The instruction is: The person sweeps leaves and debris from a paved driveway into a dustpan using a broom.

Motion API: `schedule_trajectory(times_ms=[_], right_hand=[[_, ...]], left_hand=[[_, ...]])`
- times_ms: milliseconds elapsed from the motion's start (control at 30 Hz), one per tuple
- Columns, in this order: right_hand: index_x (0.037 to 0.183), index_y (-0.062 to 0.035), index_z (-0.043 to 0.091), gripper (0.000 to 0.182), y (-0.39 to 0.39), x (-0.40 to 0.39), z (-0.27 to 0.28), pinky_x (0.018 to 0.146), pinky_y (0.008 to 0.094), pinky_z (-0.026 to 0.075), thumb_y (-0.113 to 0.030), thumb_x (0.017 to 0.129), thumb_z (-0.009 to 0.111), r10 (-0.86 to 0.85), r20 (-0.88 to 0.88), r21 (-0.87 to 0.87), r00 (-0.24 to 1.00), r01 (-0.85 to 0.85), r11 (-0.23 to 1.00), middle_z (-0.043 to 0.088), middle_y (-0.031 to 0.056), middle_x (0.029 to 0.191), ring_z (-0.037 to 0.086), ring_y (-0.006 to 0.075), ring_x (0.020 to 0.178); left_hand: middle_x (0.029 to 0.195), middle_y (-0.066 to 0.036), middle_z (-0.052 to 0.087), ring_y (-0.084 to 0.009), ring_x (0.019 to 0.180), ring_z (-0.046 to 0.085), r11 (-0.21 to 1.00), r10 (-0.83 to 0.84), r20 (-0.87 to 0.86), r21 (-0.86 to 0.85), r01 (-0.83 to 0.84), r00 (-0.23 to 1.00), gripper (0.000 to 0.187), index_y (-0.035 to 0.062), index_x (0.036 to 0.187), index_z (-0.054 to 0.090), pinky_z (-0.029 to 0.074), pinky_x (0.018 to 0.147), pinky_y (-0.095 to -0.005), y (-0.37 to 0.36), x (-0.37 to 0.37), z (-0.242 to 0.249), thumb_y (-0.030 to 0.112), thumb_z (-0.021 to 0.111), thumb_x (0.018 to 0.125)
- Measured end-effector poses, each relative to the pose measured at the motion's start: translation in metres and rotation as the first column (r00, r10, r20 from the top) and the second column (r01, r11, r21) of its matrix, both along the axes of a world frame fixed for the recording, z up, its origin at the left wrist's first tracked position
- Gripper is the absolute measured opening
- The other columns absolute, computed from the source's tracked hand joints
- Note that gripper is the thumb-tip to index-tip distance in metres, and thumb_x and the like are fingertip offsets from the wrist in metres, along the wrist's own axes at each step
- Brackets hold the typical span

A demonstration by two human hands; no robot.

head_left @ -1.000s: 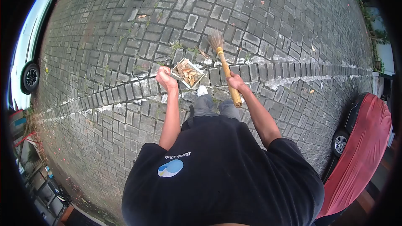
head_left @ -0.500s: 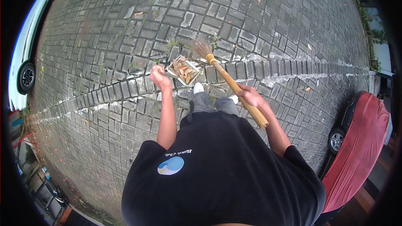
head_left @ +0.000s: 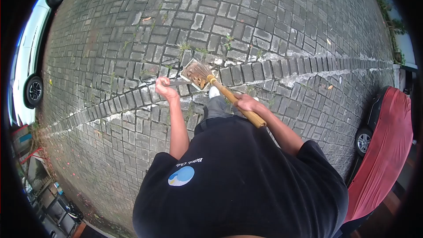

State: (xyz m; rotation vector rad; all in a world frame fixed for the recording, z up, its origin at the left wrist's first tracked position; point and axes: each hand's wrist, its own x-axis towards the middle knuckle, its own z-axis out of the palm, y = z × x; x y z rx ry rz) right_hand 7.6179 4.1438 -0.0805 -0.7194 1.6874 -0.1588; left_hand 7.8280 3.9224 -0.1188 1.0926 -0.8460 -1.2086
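My left hand [head_left: 165,88] is closed around the handle of a dustpan [head_left: 188,66], which sits low over the paving in front of my feet. Dry brown leaves [head_left: 198,79] lie inside the pan. In my right hand [head_left: 247,103] is a broom [head_left: 226,93] with a thick wooden handle, gripped partway down its length. The broom's thin bristles [head_left: 203,69] reach over the pan and overlap the leaves in this view.
Grey brick paving [head_left: 238,13] spreads all round, with a raised brick strip [head_left: 282,68] crossing it. Small weeds [head_left: 228,42] grow from the joints. A white car [head_left: 35,57] stands at the left, and a car under a red cover [head_left: 387,150] at the right.
My right hand has moved left with the broom, bringing its bristles from beside the dustpan to over it. The dustpan has shifted slightly; my left hand keeps its grip.
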Motion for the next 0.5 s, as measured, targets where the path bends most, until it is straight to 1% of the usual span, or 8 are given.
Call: schedule_trajectory(times_ms=[33,100,133,200,233,300,433,500], right_hand=[[0.125,-0.0046,0.047,0.055,0.007,-0.003,0.018,0.085,0.0384,0.044,-0.028,0.075,0.052,-0.026,0.016,-0.007,1.000,0.026,1.000,0.060,0.0230,0.105,0.058,0.0350,0.098],[0.132,-0.0079,0.042,0.060,0.013,-0.010,0.082,0.068,0.0334,0.049,-0.026,0.077,0.055,-0.241,0.158,0.171,0.958,0.214,0.962,0.062,0.0164,0.083,0.062,0.0225,0.069],[0.132,-0.0079,0.042,0.060,0.022,-0.013,0.095,0.068,0.0334,0.049,-0.026,0.077,0.055,-0.254,0.155,0.167,0.955,0.228,0.959,0.062,0.0164,0.083,0.062,0.0225,0.069],[0.133,-0.0097,0.041,0.061,0.047,-0.020,0.115,0.081,0.0339,0.044,-0.027,0.076,0.056,-0.116,0.005,0.066,0.993,0.116,0.991,0.062,0.0208,0.095,0.061,0.0262,0.087],[0.133,-0.0097,0.041,0.061,0.061,-0.022,0.122,0.081,0.0339,0.044,-0.027,0.076,0.056,-0.141,-0.001,0.064,0.990,0.141,0.988,0.062,0.0208,0.095,0.061,0.0262,0.087],[0.133,-0.0110,0.041,0.062,0.085,-0.024,0.136,0.087,0.0334,0.042,-0.028,0.076,0.057,-0.181,-0.037,-0.025,0.983,0.180,0.983,0.059,0.0238,0.106,0.058,0.0291,0.098],[0.134,-0.0123,0.040,0.059,0.125,-0.029,0.168,0.092,0.0345,0.040,-0.025,0.078,0.056,-0.390,-0.019,0.000,0.921,0.390,0.921,0.056,0.0227,0.115,0.054,0.0322,0.107],[0.135,-0.0115,0.038,0.061,0.149,-0.033,0.173,0.091,0.0343,0.040,-0.025,0.078,0.056,-0.516,0.020,-0.060,0.856,0.517,0.854,0.056,0.0230,0.114,0.055,0.0314,0.106]], left_hand=[[0.055,-0.001,0.034,-0.0126,0.055,0.033,1.000,-0.002,-0.003,-0.003,0.002,1.000,0.034,0.0099,0.055,0.034,0.027,0.055,-0.0276,0.000,0.003,-0.002,0.026,0.036,0.085],[0.055,-0.002,0.035,-0.0125,0.054,0.034,1.000,-0.009,-0.036,0.018,0.010,0.999,0.034,0.0101,0.054,0.034,0.027,0.055,-0.0278,0.003,0.008,-0.003,0.025,0.035,0.085],[0.055,-0.002,0.036,-0.0127,0.054,0.033,0.999,0.015,-0.068,0.030,-0.013,0.998,0.035,0.0102,0.053,0.033,0.027,0.055,-0.0279,0.005,0.007,0.003,0.024,0.033,0.086],[0.056,-0.001,0.034,-0.0130,0.054,0.032,1.000,0.000,-0.110,0.023,0.002,0.994,0.036,0.0109,0.053,0.033,0.027,0.055,-0.0285,0.006,0.006,0.006,0.027,0.034,0.086],[0.056,-0.001,0.034,-0.0131,0.054,0.032,1.000,-0.010,-0.141,0.020,0.013,0.990,0.037,0.0111,0.053,0.033,0.027,0.056,-0.0286,0.008,0.005,0.011,0.028,0.034,0.086],[0.057,0.000,0.032,-0.0137,0.057,0.032,0.998,-0.010,-0.189,0.056,0.021,0.982,0.036,0.0116,0.056,0.032,0.027,0.058,-0.0285,0.011,-0.004,0.023,0.031,0.036,0.085],[0.057,0.000,0.030,-0.0142,0.057,0.030,0.996,-0.085,-0.183,0.000,0.086,0.979,0.035,0.0115,0.057,0.031,0.027,0.059,-0.0291,0.021,-0.036,0.048,0.032,0.036,0.085],[0.055,0.000,0.029,-0.0142,0.056,0.030,0.980,-0.200,-0.208,-0.030,0.198,0.958,0.035,0.0114,0.057,0.031,0.027,0.059,-0.0296,0.028,-0.060,0.059,0.032,0.035,0.085]])
